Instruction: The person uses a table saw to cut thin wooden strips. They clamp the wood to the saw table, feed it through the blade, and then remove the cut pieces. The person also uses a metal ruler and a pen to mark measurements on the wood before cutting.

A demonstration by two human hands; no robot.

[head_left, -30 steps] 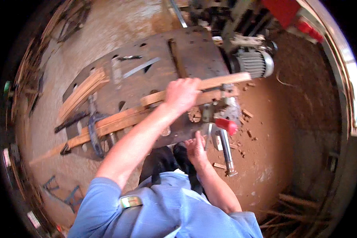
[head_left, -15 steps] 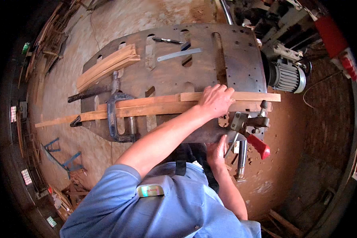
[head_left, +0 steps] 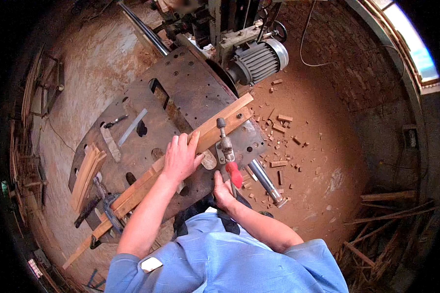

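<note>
My left hand [head_left: 181,158] lies over a long wooden strip [head_left: 227,113], its fingers bent across the upper edge and the thumb apart on the near side. The strip rests along a second wooden bar on a dark metal table [head_left: 195,73]. At the table's near edge is my right hand [head_left: 223,191], close beside a toggle clamp with a red handle [head_left: 233,174]. A thin metal rod runs by its fingers, which are partly hidden, so their grip is unclear. Further left, a blue G-clamp [head_left: 113,213] sits across the wood.
Short wooden strips [head_left: 88,177] are stacked at the table's left, near a hammer-like tool [head_left: 86,211]. A steel ruler [head_left: 133,126] and a dark pen-like tool [head_left: 116,121] lie beyond. An electric motor [head_left: 260,62] stands at the far side. Wood offcuts [head_left: 279,164] litter the floor.
The view has turned, so the table now slants up to the right and more floor offcuts show. My left hand still rests on the strip, and my right remains beside the toggle clamp.
</note>
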